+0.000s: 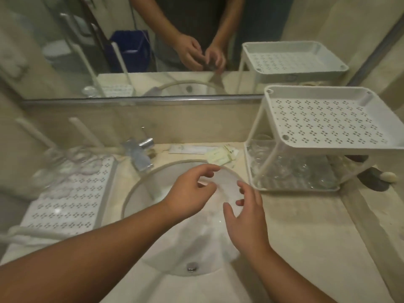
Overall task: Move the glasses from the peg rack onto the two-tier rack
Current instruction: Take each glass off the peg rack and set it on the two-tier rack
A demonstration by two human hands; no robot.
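A clear glass (226,188), faint and blurred, hangs over the sink between my two hands. My left hand (190,193) grips it from the left with thumb and fingers curled. From the right, my right hand (244,215) curls its fingers round it. The white peg rack (65,206) lies on the counter at the left, with clear glasses (65,162) blurred near its far pegs. At the right stands the white two-tier rack (328,125); its top tier is bare and several clear glasses (293,171) sit on its lower tier.
The round sink (175,237) lies under my hands, with a chrome tap (140,154) behind it. Small packets (218,153) lie by the back wall. A dark dish with a pale pebble (376,178) sits right of the rack. A mirror (153,40) fills the wall.
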